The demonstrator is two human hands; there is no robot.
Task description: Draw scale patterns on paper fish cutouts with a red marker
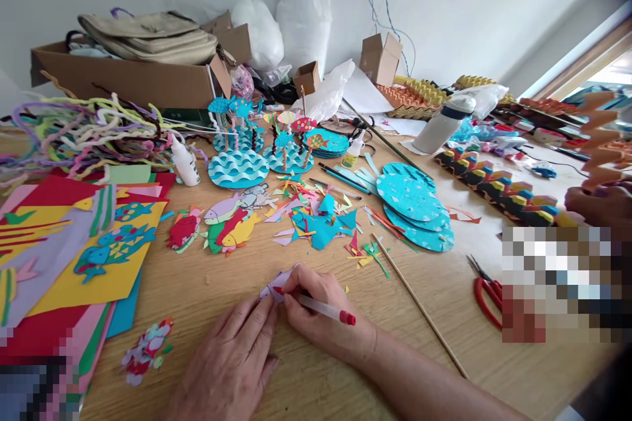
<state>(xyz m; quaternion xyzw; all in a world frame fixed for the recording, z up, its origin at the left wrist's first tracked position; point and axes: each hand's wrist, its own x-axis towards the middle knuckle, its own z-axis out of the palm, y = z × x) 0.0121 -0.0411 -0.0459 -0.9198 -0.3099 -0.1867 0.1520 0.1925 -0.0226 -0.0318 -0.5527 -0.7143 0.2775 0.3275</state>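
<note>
My right hand (330, 335) grips a pen with a red end cap (348, 318), its tip over a small lilac paper fish (270, 288). Lying flat on the table, my left hand (232, 348) has its fingertips on the fish's lower edge. Part of the fish is hidden under my fingers. Just beyond are cut-out paper fish in lilac, red and yellow (241, 231), and a red paper fish (185, 229) to their left. Teal paper scraps (323, 223) lie farther right. Left of my left hand sits a pile of paper dots (148, 348).
Coloured paper sheets (143, 230) cover the left side. A glue bottle (184, 161), pipe cleaners (99, 125) and wavy blue discs (238, 170) stand behind. To the right are a wooden stick (419, 306), red scissors (486, 293), blue ovals (409, 191) and another person's hand (595, 204).
</note>
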